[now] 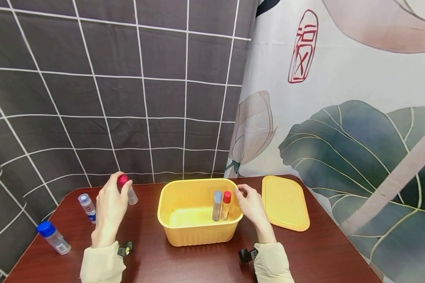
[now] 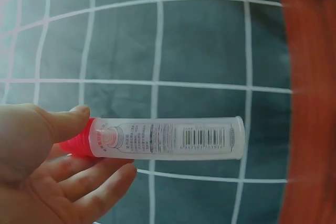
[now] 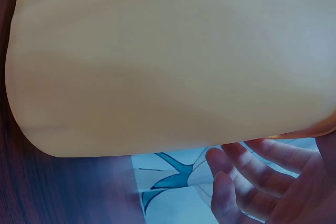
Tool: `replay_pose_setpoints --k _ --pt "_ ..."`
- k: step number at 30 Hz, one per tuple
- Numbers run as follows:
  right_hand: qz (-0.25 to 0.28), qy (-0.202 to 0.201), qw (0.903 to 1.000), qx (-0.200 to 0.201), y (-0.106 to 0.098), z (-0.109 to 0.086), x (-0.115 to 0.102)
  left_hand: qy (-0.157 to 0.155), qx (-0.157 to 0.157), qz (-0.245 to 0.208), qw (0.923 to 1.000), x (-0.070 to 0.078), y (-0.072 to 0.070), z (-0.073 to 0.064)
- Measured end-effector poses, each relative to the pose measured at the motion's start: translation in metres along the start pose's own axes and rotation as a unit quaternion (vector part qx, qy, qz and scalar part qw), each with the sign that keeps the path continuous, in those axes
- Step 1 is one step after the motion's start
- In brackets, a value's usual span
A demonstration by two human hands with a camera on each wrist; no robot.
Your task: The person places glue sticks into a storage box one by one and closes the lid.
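In the head view my left hand is raised above the table, left of a yellow plastic box. Its thumb and fingers pinch the red cap of a translucent bottle, whose printed barcode side shows in the left wrist view. My right hand is at the box's right rim, fingers loosely bent. The right wrist view shows its fingertips close against the outer wall; firm contact is hard to tell. Inside the box, at its right end, stand a blue-capped bottle and a red-capped bottle, side by side.
On the table's left lie a bottle with a dark blue cap and a smaller bottle with a pale cap. A yellow lid lies flat right of the box. A dark gridded curtain hangs behind the brown table.
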State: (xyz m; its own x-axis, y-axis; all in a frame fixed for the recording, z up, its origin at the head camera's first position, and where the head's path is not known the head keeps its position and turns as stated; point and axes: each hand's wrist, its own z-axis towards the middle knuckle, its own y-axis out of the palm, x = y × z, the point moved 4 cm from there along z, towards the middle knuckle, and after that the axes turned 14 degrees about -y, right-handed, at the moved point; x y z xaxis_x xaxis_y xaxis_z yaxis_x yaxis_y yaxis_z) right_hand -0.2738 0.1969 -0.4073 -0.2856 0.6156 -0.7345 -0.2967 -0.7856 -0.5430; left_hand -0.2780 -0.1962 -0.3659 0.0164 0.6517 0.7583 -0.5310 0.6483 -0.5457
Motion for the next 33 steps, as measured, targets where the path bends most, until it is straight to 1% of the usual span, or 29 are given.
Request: replay_pose_setpoints --k 3,9,14,20,26,29,33 --pt "0.0 0.0 1.0 0.001 0.0 -0.001 0.002 0.011 0.008 -0.013 0.9998 0.01 -0.003 -0.003" --pt "-0.004 -0.004 1.0 0.004 -0.001 -0.001 0.005 0.049 0.032 -0.04 0.9975 0.028 -0.01 -0.011" --pt "-0.005 -0.005 1.0 0.003 -0.001 0.0 0.004 0.072 0.04 -0.054 0.9952 0.041 -0.016 -0.019" --pt "-0.001 -0.003 1.0 -0.001 -0.001 0.0 0.003 0.094 0.024 -0.08 0.9921 0.055 -0.019 -0.029" --pt "-0.006 -0.005 1.0 0.0 0.0 0.001 0.002 0.11 0.016 -0.089 0.9898 0.063 -0.019 -0.035" --pt "-0.009 -0.006 0.9999 0.0 0.0 0.001 0.003 0.124 0.002 -0.085 0.9886 0.066 -0.017 -0.037" --pt "-0.008 -0.004 1.0 0.001 0.001 0.001 0.002 0.148 -0.029 -0.083 0.9851 0.069 -0.014 -0.04"
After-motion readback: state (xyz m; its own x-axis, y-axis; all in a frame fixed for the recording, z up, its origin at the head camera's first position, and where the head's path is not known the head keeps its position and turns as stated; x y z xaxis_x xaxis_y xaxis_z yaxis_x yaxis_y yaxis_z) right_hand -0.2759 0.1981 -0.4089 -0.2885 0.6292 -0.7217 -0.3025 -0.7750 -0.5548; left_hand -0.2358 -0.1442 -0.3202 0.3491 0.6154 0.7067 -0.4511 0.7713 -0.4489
